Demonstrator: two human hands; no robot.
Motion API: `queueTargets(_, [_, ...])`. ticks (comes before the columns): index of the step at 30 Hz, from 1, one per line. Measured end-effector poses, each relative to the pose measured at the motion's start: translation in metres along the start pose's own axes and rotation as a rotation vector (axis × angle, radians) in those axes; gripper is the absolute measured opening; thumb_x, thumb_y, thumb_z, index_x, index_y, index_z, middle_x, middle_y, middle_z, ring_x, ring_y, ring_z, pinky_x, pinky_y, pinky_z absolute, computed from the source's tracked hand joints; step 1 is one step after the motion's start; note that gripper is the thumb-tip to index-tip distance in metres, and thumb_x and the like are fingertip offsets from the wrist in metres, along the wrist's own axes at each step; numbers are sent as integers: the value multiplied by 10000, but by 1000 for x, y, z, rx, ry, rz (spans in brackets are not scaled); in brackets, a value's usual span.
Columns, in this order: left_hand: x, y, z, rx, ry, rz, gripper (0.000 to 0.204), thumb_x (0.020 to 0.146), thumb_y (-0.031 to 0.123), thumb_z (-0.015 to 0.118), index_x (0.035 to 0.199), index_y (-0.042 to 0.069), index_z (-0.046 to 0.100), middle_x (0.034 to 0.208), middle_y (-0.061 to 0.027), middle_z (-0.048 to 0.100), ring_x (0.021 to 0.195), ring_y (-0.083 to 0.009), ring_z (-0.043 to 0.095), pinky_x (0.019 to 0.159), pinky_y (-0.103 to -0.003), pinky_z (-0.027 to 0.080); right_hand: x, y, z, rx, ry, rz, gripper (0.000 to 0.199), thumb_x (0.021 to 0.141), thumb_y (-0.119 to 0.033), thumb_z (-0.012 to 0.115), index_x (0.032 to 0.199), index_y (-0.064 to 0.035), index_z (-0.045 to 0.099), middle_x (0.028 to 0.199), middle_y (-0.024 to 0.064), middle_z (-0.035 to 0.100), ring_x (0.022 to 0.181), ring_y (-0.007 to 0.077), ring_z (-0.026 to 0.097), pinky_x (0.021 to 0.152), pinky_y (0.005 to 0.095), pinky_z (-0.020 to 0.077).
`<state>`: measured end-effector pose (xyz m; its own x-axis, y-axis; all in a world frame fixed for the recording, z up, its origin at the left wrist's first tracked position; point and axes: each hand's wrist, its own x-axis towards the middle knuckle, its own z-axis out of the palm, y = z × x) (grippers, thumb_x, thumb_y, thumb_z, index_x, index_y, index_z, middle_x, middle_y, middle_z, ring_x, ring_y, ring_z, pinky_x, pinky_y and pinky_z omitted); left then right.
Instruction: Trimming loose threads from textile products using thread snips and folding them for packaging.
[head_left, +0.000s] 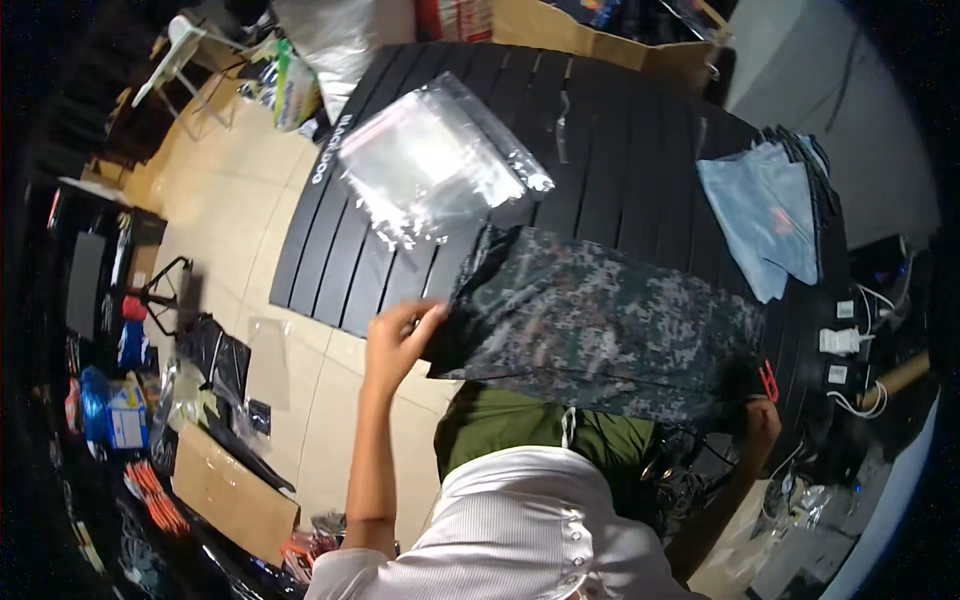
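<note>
A camouflage fabric bag [610, 325] lies spread flat along the near side of the black slatted table [630, 130], its near edge close to my lap. At its left end my left hand [398, 345] pinches the dark edge between thumb and fingers. My right hand [762, 425] is closed at the near right corner, fingers curled against the fabric. Just above those fingers a small red loop-shaped piece [768, 381] sticks out from the bag's right end; whether I touch it is unclear.
Clear plastic sleeves [425, 155] are piled at the table's far left. Folded blue-grey cloth bags [765, 215] lie at the right, near white plugs and cables [845, 342]. An open cardboard box [600, 45] stands behind the table. Cardboard [235, 490] and packages litter the floor at left.
</note>
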<state>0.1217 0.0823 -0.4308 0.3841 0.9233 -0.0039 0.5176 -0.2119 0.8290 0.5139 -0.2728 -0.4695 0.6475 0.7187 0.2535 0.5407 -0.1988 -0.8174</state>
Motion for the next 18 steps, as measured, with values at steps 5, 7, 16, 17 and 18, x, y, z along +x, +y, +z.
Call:
queueTargets(5, [59,32,42,308,262,441,238,777,198,643,968,59,613,855,-129,593,811,-305,577,665,-369,463,3,11,-7,41,-83,296,101,847,-81,534,768,-18,530,799,-2,527,676,62,422,607,194,329])
queueTargets(7, [80,26,50,376,229,355,206,779,164,630,955,58,617,846,-138,598,803,-317,581,673,-377,464,2,19,-6,13,-87,186,94,847,-73,531,771,-17,530,789,-1,525,672,63,423,606,197,332])
queueTargets(16, [129,-9,38,-267,-123,-220,160,832,179,553,937,65,594,704,-54,582,514,-132,492,476,-259,370,-6,31,-12,146,-104,125,139,875,-129,496,823,-10,543,819,29,524,696,83,455,634,224,365])
queueTargets(17, [130,-8,33,-427,-224,-264,187,845,205,557,975,71,570,738,-2,536,532,-44,377,467,-201,304,-6,33,-16,92,-155,173,215,903,-196,472,876,-2,562,893,56,537,718,91,470,658,239,382])
queueTargets(18, [130,-7,33,-426,-223,-266,187,845,205,557,975,71,570,738,-2,536,532,-44,377,467,-201,304,-7,36,-16,92,-157,174,215,903,-196,472,876,-2,562,893,56,537,718,91,470,658,239,382])
